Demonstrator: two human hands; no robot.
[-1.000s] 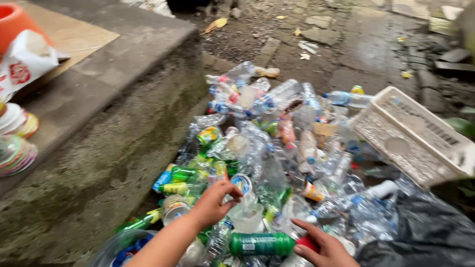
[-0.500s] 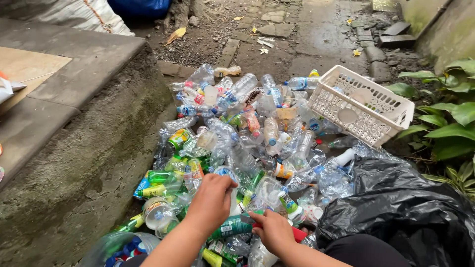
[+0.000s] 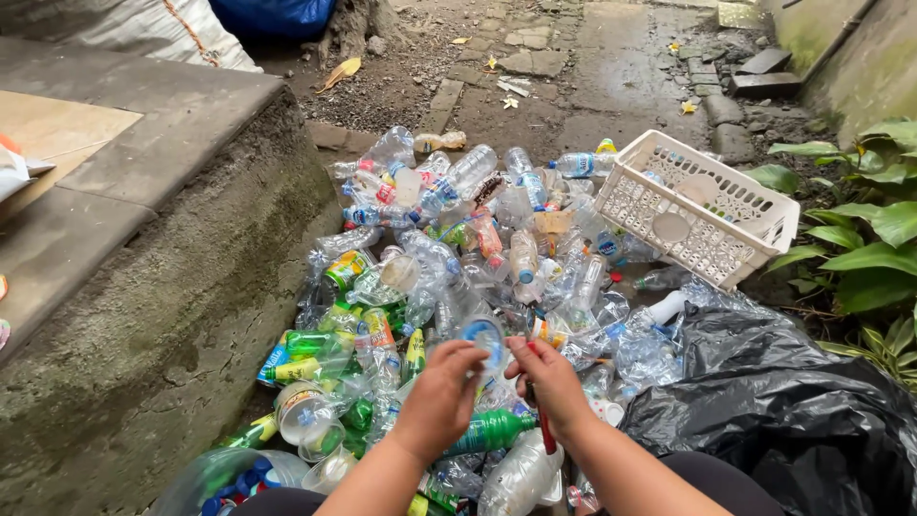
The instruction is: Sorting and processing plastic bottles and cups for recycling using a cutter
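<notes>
Holding a green plastic bottle [image 3: 497,430] low in the middle of the view, over the near edge of the bottle heap: green body lying roughly level, neck end hidden behind the hands. Left hand [image 3: 441,397] has its grip clenched over the bottle's upper end, fingers curled. Right hand [image 3: 549,382] is touching the left at the fingertips, and its grip is closed around a thin red-handled tool [image 3: 546,430] that hangs down from the fist; tool tip not clear, kind cannot be told.

Left to right: concrete ledge [image 3: 172,239] with a mossy face fills the left side, one flat sheet of cardboard [image 3: 53,134] on top of it, one white sack [image 3: 143,29] at its far edge. One clear bag [image 3: 224,478] with blue caps inside sits at the ledge's foot, bottom left. Heap of crushed plastic bottles [image 3: 458,248] spreads over the dirt ground [image 3: 573,86], mostly clear, several green and yellow ones at its left edge; too many and too tangled to count. One white plastic basket [image 3: 707,205] lies tipped at the heap's far right edge, resting on bottles. One black plastic bag [image 3: 793,411] is crumpled at the near right, touching the heap. Green leafy plants [image 3: 869,229] stand along the right edge. Outdoors, damp paving and scattered leaves beyond.
</notes>
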